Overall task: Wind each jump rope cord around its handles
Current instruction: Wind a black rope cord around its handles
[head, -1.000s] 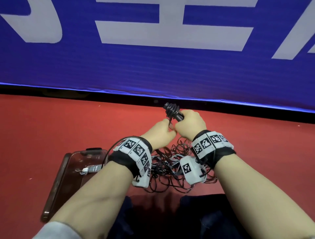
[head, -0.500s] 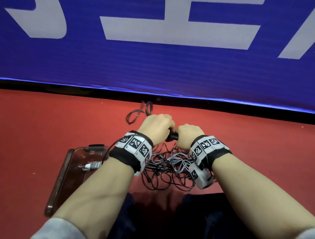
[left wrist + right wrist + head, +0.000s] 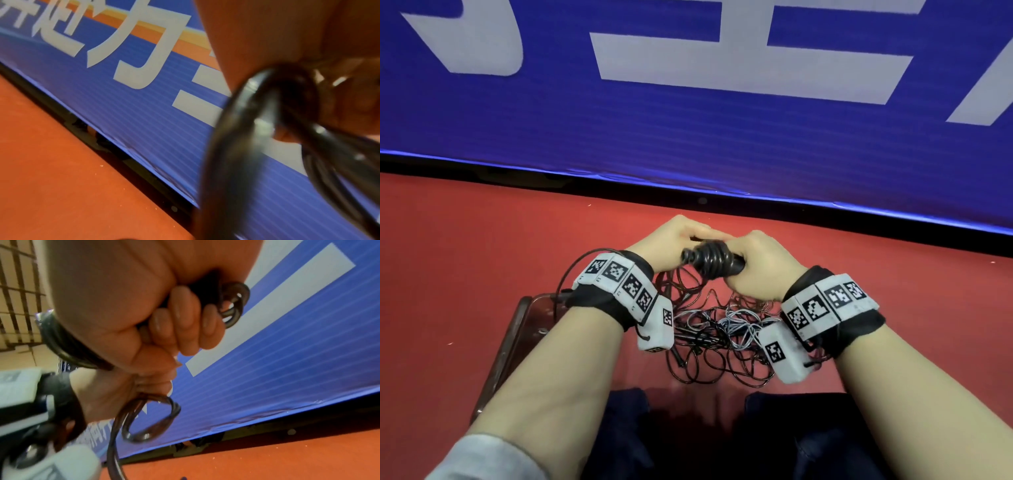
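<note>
My right hand grips a pair of black jump rope handles, with black cord coiled in several turns around them. The same handles show between my right fingers in the right wrist view. My left hand sits just left of the coil and pinches a loop of the black cord. That cord crosses close and blurred in the left wrist view. A loose tangle of black and grey cords lies on the red floor under both wrists.
A brown tray lies on the red floor at my left forearm. A blue banner with white letters stands upright along the far edge of the floor. My dark trousers fill the bottom of the head view.
My left hand came round the handles with the cord, from a raised loop on the left to the coil's far side. The wound coil now faces me; the hands sit lower and closer.
</note>
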`<state>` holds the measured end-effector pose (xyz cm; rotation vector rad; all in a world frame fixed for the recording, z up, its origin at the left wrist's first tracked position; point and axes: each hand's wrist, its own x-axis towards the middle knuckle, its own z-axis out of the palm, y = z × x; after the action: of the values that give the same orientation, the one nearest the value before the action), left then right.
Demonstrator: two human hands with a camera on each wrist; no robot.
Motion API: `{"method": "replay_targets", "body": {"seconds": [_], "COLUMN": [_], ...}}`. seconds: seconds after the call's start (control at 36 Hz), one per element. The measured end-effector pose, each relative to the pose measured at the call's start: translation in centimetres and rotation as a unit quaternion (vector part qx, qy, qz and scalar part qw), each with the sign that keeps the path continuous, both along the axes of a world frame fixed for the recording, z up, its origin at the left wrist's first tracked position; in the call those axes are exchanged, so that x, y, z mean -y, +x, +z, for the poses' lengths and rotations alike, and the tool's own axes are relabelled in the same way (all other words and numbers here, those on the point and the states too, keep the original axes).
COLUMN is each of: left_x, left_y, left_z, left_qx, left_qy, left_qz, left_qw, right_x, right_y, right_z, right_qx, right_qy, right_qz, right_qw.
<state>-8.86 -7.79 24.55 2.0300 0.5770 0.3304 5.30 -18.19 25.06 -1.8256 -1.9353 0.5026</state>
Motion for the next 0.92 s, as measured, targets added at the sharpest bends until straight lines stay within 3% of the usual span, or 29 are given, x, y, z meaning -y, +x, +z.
{"method": "replay_targets", "body": {"seconds": [0.14, 0.31, 0.36, 0.47, 0.53, 0.61, 0.67, 0.83, 0.92], "left_x": [0.5, 2.3, 2.7, 3.6, 4.2, 4.6, 4.6, 3.8, 3.4], "left_y": [1.3, 2.8, 3.3, 4.1, 4.8, 5.6, 5.8, 5.5, 5.2], "left_z": [-0.5, -0.5, -0.6, 0.4, 0.6, -0.4, -0.6, -0.8, -1.2], "left_qx": [-0.041, -0.080, -0.063, 0.035, 0.051, 0.062, 0.063, 0.089, 0.111], "left_qy": [0.047, 0.069, 0.023, -0.163, -0.162, -0.085, -0.049, -0.048, -0.066], "left_qz": [0.069, 0.053, 0.058, 0.085, 0.103, 0.169, 0.212, 0.220, 0.212], "left_qw": [0.996, 0.993, 0.996, 0.982, 0.980, 0.980, 0.974, 0.970, 0.969], "right_x": [-0.6, -1.1, -1.3, -1.8, -1.8, -1.7, -1.8, -2.0, -1.8], "right_y": [0.7, 1.1, 1.3, 2.0, 2.2, 1.6, 1.2, 0.5, 0.7], "right_z": [-0.4, -0.4, -0.4, -0.1, 0.1, 0.4, 0.3, -0.3, -0.9], "right_qx": [-0.098, -0.133, -0.145, -0.164, -0.122, 0.006, 0.042, 0.053, -0.005], "right_qy": [0.040, 0.031, 0.014, 0.008, 0.000, -0.008, 0.008, 0.047, 0.048], "right_qz": [-0.118, -0.234, -0.265, -0.326, -0.334, -0.318, -0.315, -0.303, -0.278], "right_qw": [0.987, 0.963, 0.953, 0.931, 0.935, 0.948, 0.948, 0.951, 0.959]}}
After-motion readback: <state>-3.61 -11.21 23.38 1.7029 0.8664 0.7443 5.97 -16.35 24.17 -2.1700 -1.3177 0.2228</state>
